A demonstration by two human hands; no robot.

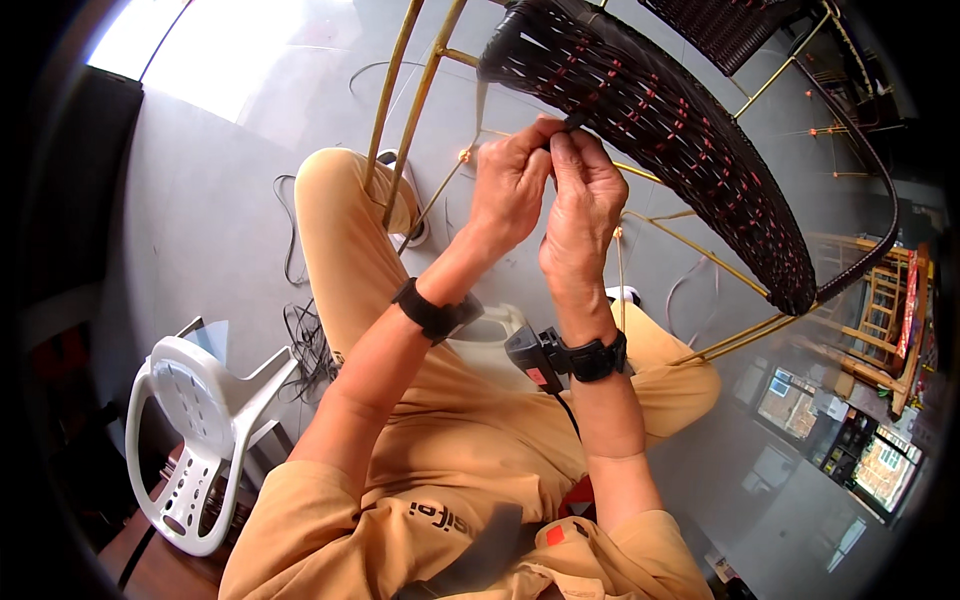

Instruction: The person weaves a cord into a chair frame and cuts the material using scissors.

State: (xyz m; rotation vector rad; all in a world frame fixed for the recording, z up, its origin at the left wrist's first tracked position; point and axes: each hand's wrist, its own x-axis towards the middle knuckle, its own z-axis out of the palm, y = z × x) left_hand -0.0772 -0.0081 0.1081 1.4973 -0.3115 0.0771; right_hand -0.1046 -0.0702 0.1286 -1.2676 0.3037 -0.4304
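A chair with a dark brown woven panel [650, 125] flecked with red leans in front of me on its gold metal frame [425, 90]. At the panel's near lower edge my left hand [508, 188] is closed in a pinch. Its fingertips meet those of my right hand [583, 205], also pinched closed. Between them a short piece of dark weaving strand [575, 121] shows against the panel edge. Most of that strand is hidden by my fingers. Both wrists wear black bands, and a small black device sits beside the right one.
A white plastic chair [190, 440] stands at the lower left. Loose dark strands [308, 345] lie tangled on the grey floor [220, 180]. Another woven chair [725, 25] is at the far right, with a stack of wooden frames [880, 315] below it. My knees flank the gold frame.
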